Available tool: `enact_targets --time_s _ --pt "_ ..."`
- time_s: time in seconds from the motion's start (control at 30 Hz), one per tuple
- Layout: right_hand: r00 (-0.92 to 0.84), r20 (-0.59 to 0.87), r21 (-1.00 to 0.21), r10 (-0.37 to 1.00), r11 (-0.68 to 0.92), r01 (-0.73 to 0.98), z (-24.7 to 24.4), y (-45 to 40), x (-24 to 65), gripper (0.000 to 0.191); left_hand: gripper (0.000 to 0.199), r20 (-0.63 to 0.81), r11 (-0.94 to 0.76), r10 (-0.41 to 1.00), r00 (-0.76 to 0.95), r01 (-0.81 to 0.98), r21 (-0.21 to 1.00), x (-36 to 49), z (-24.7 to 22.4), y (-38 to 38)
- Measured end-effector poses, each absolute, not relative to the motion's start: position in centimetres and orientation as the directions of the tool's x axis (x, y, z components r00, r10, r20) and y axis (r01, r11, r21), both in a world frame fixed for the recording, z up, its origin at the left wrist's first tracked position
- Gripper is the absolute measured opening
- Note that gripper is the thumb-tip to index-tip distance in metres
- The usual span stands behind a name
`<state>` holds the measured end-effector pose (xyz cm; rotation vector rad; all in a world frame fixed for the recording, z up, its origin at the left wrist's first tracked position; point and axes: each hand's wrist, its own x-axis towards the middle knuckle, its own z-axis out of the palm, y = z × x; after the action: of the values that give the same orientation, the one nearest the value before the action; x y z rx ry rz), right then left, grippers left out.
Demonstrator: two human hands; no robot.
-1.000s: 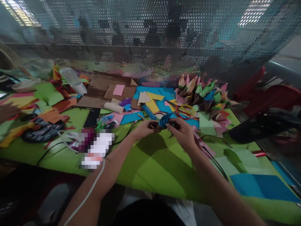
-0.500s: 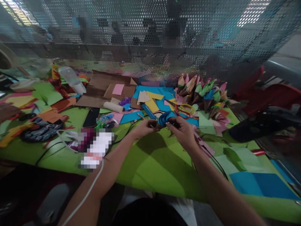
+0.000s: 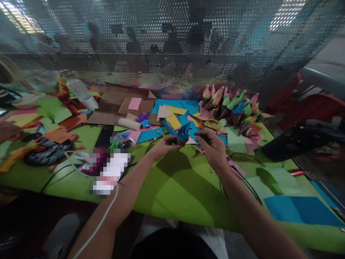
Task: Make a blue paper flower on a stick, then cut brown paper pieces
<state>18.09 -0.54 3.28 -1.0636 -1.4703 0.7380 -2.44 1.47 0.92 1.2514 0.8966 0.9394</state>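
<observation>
My left hand grips a paper ice-cream cone low down, at its brown part. Its pleated blue paper swirl stands upright with the tip pointing up to the right. Just right of it, apart from the swirl, is my right hand, thumb and forefinger pinched together; whatever they hold, if anything, is too small to make out. Behind the hands lie blue paper sheets, yellow paper strips and scissors with yellow handles. Finished paper cones with coloured swirls stand bunched at the back right.
Brown paper, a black phone and a lit, pixelated screen lie on the green table. Another person's hand is at far left. Cords cross the table. A perforated metal screen rises behind.
My right hand has come off the blue swirl and moved right. The swirl, flattened and tilted between both hands before, now stands upright in my left hand.
</observation>
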Motion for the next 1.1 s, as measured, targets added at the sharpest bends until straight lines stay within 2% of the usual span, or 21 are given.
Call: enact_targets --time_s 0.4,0.63,0.9,1.1 --pt "-0.044 0.418 -0.886 0.907 0.418 0.198 2.6 -0.6 17.8 0.015 0.052 0.032 0.023 0.959 0.282 -0.19 0.981 -2.3 0.4 1.9" --pt "-0.083 0.415 -0.873 0.906 0.422 0.244 2.2 -0.8 17.5 0.015 0.051 0.068 -0.032 0.98 0.189 -0.19 0.981 -2.3 0.0 2.1" --pt "-0.202 0.435 -0.803 0.878 0.479 0.354 1.9 -1.0 17.3 0.015 0.044 0.101 -0.078 0.985 0.138 -0.162 0.984 -2.1 0.6 1.9" --pt "-0.263 0.474 -0.703 0.841 0.541 0.462 2.0 -1.3 17.1 0.015 0.041 0.103 -0.083 0.987 0.127 -0.153 0.985 -2.1 0.9 1.7"
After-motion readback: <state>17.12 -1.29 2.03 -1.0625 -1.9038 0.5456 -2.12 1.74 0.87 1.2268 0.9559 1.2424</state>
